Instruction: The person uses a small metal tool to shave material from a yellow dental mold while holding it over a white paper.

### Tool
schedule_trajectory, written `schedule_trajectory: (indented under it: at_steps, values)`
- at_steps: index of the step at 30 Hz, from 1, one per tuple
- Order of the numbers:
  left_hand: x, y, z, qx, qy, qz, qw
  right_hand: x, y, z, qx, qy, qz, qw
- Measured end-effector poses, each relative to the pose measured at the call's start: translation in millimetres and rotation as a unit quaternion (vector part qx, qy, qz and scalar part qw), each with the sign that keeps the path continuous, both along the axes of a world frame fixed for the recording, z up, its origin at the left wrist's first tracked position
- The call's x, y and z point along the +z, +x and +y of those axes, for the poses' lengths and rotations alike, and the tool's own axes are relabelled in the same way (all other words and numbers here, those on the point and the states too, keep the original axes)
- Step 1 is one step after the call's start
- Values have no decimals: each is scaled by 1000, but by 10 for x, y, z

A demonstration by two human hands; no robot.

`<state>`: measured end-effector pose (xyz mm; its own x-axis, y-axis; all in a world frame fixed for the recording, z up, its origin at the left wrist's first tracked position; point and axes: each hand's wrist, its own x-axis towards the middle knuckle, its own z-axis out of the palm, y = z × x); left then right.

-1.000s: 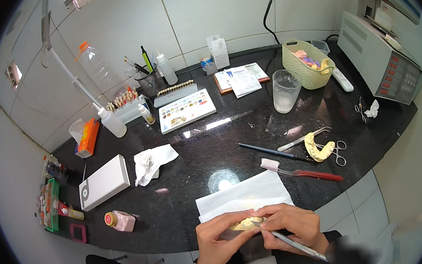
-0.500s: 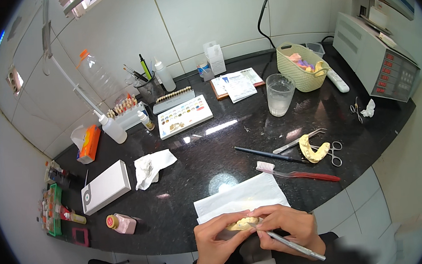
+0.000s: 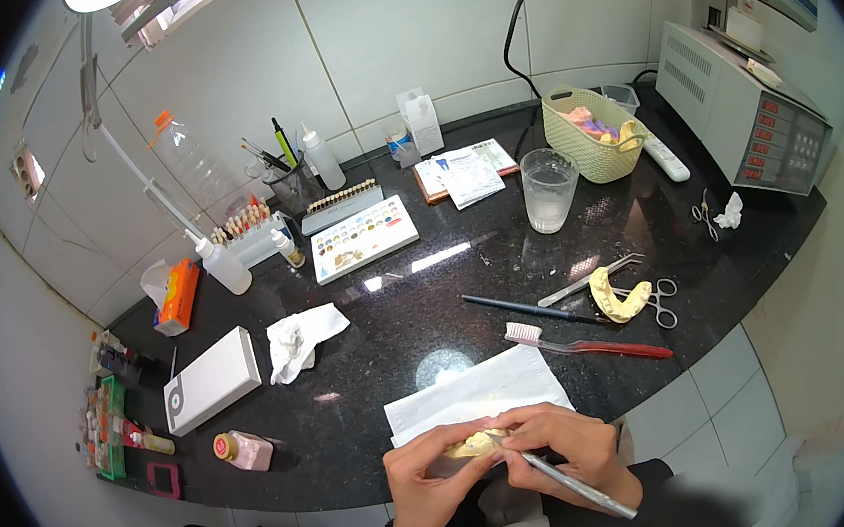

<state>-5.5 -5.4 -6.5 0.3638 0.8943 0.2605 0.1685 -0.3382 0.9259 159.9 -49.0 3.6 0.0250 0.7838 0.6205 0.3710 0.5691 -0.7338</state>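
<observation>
My left hand [image 3: 429, 479] is closed around a pale yellow dental cast [image 3: 474, 447], held just over the front edge of the black counter. In my right hand [image 3: 575, 444] is a slim silver carving knife [image 3: 591, 495], gripped like a pen. Its pointed tip meets the cast near the teeth, and its handle slants down to the right. My fingers hide much of the cast. Right behind both hands lies a folded white paper towel [image 3: 488, 388].
Right of the towel lie a red toothbrush [image 3: 600, 347], a dark thin-handled tool [image 3: 526, 308], tweezers [image 3: 575, 291] and a second yellow cast [image 3: 611, 299] on scissor-like forceps [image 3: 664, 305]. A water glass [image 3: 549, 197], basket [image 3: 588, 154], paint palette [image 3: 365, 238] and pink bottle [image 3: 245, 452] stand around.
The view has shifted slightly, so everything sits a little differently in the picture. My hands keep the same grips; the cast looks slightly turned, with the knife tip still on it.
</observation>
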Motion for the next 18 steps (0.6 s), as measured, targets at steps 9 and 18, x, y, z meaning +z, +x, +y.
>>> schedule_trajectory:
  at_steps: [9,18]
  values:
    - [-11,-11,-3,-4,14,4,1000,-22,-2,1,-2,-16,-6,1000]
    - [28,57,-25,22,22,-24,999,-117,-63,-58,-17,-27,95,995]
